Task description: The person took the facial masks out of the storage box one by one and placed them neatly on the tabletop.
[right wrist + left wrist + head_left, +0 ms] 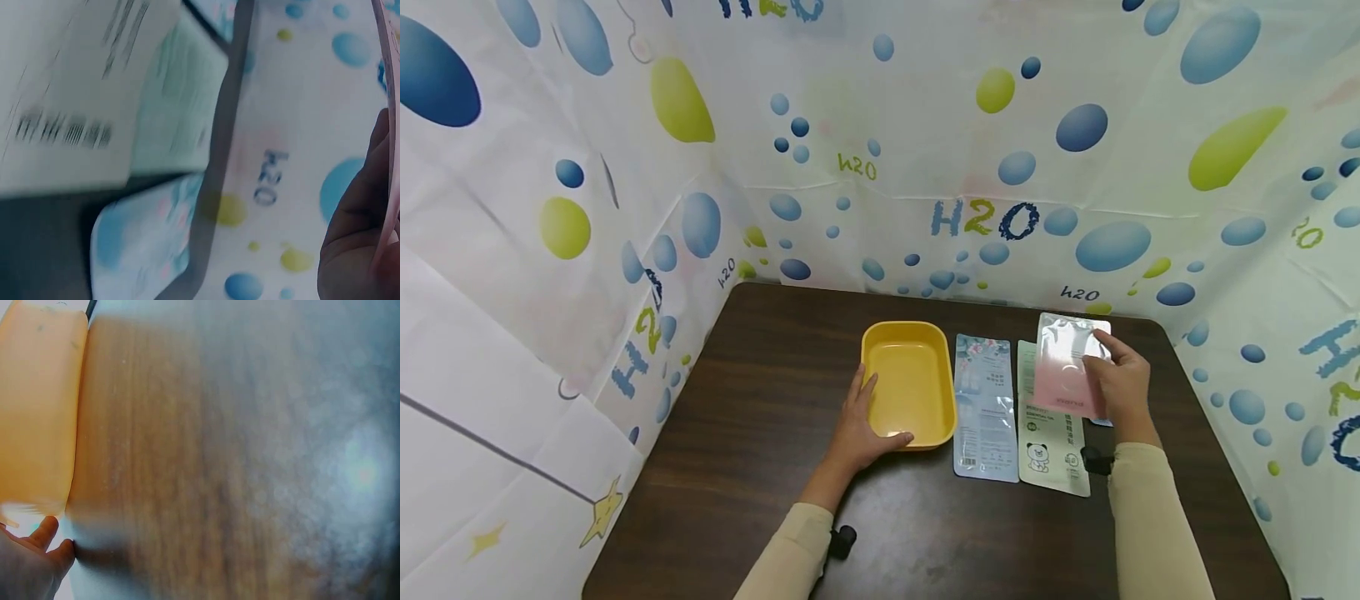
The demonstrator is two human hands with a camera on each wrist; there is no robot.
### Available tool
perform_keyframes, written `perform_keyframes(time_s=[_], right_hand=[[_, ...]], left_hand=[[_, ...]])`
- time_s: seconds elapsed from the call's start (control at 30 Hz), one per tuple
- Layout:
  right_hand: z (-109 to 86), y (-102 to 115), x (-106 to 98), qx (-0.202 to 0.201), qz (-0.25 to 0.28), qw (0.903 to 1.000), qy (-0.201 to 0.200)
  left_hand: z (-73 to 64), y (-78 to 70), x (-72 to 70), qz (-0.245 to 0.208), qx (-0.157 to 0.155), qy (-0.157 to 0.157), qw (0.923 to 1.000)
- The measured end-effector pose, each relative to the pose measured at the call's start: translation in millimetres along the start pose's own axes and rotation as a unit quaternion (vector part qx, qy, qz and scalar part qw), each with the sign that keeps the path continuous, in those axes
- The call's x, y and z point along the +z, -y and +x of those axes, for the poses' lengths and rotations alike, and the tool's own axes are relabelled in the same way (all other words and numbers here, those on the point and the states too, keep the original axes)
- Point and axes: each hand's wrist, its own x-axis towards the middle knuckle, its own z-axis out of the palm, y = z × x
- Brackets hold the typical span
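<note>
My left hand [859,432] rests against a yellow plastic tray [872,333], its fingers spread along the left side and thumb at the near rim. In the left wrist view, fingertips [47,531] meet the tray's wall [40,412]. My right hand [1123,385] pinches a pink and silver foil packet [1063,367] by its right side, thumb and fingers on either face. This packet overlaps a green packet [1052,454] printed with a white bear. Left of the green one lies a light blue packet [985,417], beside the tray.
A bit of another blue packet [1101,422] shows under the pink one; the right wrist view shows a blue floral packet corner [140,244]. Everything lies on a dark wooden table [760,417]. A white patterned curtain [865,233] hangs round its back and sides.
</note>
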Motion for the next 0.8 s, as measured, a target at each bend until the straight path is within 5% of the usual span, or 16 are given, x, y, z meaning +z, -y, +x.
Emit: perform_keyframes(time_s=[0.5,0.8], right_hand=[[-14.4,-67.5,-82.7,0.098,-0.115,0.9884,0.007],[-20.2,-90.8,-104.8,0.116,-0.149,0.9815,0.033]], left_hand=[[2.6,2.8,0.9,0.009,0.008,0.004,0.9999],[1.1,1.9,0.1,0.009,0.002,0.007,0.9999]])
